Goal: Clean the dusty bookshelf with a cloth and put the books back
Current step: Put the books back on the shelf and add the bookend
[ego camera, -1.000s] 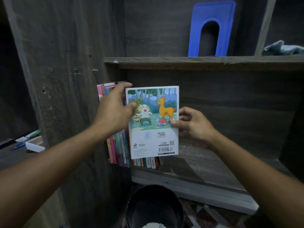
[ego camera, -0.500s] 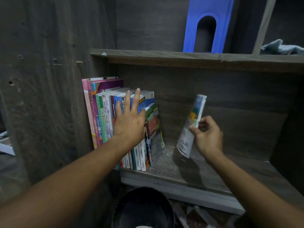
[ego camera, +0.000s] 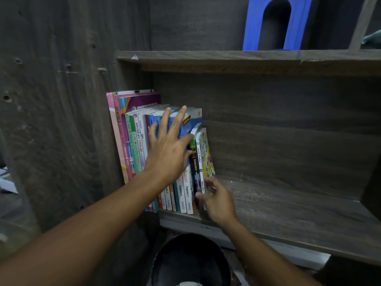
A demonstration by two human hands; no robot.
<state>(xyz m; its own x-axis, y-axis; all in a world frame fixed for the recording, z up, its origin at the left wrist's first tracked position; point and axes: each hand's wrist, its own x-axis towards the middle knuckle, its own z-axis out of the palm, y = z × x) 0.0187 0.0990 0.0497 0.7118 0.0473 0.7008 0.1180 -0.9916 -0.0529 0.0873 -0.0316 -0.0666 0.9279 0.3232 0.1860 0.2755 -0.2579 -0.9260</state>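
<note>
A row of upright books [ego camera: 136, 141] stands at the left end of the dark wooden shelf [ego camera: 288, 207]. My left hand [ego camera: 170, 149] lies flat against their spines, fingers spread, holding nothing. A thin picture book [ego camera: 206, 153] with a yellow cartoon cover stands at the right end of the row, leaning slightly. My right hand [ego camera: 216, 199] grips its lower corner where it meets the shelf board. A corner of a pale cloth [ego camera: 372, 39] shows on the upper shelf at the far right.
A blue plastic bookend [ego camera: 296, 23] stands on the upper shelf [ego camera: 226, 58]. A black bin [ego camera: 191, 259] sits on the floor below the shelf. The cabinet's side panel [ego camera: 61, 120] rises on the left, with papers [ego camera: 6, 182] beyond it.
My left hand let go of the picture book and pressed onto the book spines. My right hand turned the book edge-on and slid it in at the row's right end.
</note>
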